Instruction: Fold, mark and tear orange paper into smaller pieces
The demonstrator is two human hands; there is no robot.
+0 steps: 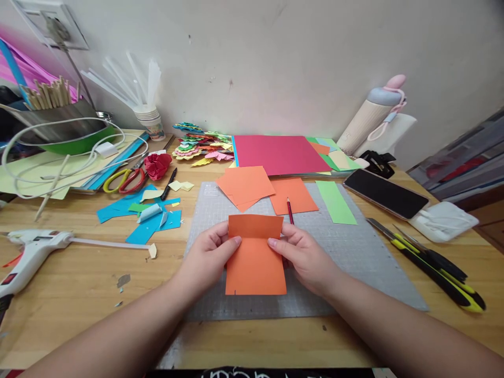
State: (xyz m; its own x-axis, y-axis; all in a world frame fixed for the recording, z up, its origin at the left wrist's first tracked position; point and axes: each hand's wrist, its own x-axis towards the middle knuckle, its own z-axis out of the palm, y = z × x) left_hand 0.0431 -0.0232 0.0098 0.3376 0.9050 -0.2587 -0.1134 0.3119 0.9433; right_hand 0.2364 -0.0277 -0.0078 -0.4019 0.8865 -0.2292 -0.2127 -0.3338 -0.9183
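Note:
A sheet of orange paper (255,265) with a crease across its upper part is held over the grey cutting mat (334,268). My left hand (212,249) pinches its left edge, thumb on top and fingers behind. On the opposite edge, my right hand (303,254) grips it the same way near the crease. A small dark mark shows at the paper's lower left edge. Just beyond lie more orange sheets (246,186), a single orange piece (301,194) and a dark red pencil (290,211). A light green strip (336,202) rests farther right on the mat.
Left are blue paper scraps (144,231), red- and yellow-handled scissors (126,177), a black pen (169,184) and a glue gun (33,257). A utility knife (433,270), phone (386,193) and earphone case (444,220) lie right. Red paper (275,154) and stacked cut-outs (202,147) line the wall.

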